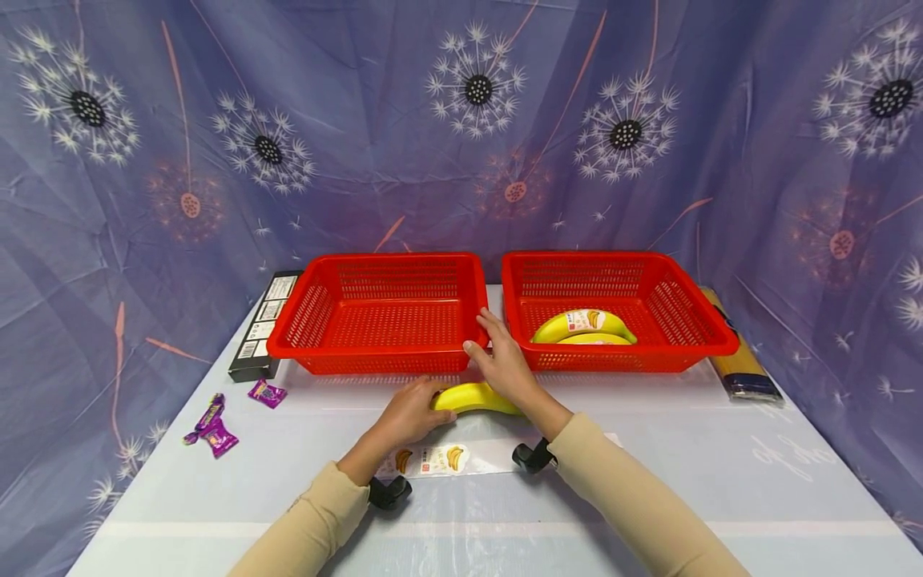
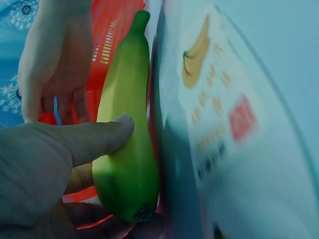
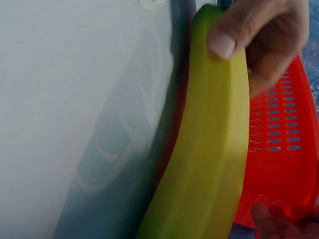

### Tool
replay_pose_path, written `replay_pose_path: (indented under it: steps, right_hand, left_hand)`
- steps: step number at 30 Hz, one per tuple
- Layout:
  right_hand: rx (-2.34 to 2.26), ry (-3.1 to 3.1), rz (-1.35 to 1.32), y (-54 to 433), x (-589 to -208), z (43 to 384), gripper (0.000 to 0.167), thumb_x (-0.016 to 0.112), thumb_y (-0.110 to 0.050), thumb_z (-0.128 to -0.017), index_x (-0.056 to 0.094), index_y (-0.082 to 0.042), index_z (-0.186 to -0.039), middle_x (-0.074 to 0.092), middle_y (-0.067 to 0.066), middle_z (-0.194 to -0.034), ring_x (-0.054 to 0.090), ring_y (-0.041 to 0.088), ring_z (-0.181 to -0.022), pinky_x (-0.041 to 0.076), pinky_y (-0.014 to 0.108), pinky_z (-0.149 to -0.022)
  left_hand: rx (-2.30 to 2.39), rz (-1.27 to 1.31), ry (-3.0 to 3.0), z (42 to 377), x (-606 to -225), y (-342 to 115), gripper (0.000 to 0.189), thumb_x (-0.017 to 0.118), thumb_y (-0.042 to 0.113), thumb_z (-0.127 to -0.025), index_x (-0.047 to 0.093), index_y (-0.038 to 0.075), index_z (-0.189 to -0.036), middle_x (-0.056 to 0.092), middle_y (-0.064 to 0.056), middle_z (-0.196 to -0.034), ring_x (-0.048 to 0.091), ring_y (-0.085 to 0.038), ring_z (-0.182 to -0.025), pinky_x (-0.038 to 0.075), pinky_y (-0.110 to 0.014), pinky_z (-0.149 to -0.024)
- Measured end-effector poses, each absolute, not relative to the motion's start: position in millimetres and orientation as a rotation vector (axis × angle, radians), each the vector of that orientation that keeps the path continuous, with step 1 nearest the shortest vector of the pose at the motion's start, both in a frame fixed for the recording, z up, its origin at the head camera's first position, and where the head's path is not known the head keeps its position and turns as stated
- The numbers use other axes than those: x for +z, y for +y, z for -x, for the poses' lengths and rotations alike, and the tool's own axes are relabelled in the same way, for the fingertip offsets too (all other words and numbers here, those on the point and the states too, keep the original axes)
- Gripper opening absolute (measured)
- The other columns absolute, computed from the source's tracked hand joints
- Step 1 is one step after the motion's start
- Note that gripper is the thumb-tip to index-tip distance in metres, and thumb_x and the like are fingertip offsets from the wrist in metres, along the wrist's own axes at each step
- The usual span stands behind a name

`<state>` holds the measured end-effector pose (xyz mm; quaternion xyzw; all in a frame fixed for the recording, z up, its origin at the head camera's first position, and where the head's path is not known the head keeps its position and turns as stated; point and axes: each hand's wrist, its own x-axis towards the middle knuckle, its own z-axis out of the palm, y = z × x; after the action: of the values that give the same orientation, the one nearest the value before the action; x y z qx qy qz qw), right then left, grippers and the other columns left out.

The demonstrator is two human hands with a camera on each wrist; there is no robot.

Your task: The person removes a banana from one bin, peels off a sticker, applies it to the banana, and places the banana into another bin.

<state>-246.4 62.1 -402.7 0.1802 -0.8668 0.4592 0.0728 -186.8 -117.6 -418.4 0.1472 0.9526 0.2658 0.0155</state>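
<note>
My left hand (image 1: 413, 410) grips a yellow banana (image 1: 472, 396) by its left end, thumb on the near side. In the left wrist view the thumb lies along the banana (image 2: 124, 124), whose ends look greenish. My right hand (image 1: 505, 361) reaches past the banana with its fingers extended, fingertips by the right rim of the left red basket (image 1: 389, 350); whether they touch the rim I cannot tell. In the right wrist view only a few right fingers (image 3: 274, 224) show, apart from the banana. A strip of banana stickers (image 1: 497, 458) lies on the table before the hands.
The right red basket (image 1: 627, 358) holds a stickered banana (image 1: 555, 327) and another yellow one. A black box (image 1: 252, 365) stands by the left basket, and a yellow-and-blue pack (image 1: 746, 373) lies by the right one. Purple wrapped candies (image 1: 268, 393) lie at the left.
</note>
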Motion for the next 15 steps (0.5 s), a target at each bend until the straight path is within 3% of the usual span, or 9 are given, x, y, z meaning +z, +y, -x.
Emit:
replay_pose_path:
  steps: [7,15]
  right_hand:
    - [1.378,-2.597,-0.547,62,-404,246,0.061,0.059,-0.031,-0.092,0.038,-0.003,-0.142,0.028,0.005,-0.156,0.032,0.025,-0.141,0.043,0.04,-0.101]
    - [1.364,-2.584,-0.558,63,-404,247,0.06,0.059,-0.03,-0.092,0.039,-0.002,-0.141,0.029,0.006,-0.155,0.033,0.026,-0.141,0.043,0.041,-0.102]
  left_hand:
    - [0.772,-0.561,2.97,196,-420,-101,0.043,0.076,0.027,-0.077,0.065,0.009,-0.114,0.064,-0.005,-0.1,0.054,-0.016,-0.087,0.042,-0.035,-0.074]
    - [0.788,-0.548,2.948,197,-422,-99,0.046,0.075,0.027,-0.077,0.063,0.009,-0.118,0.064,-0.006,-0.107,0.055,-0.018,-0.093,0.043,-0.039,-0.081]
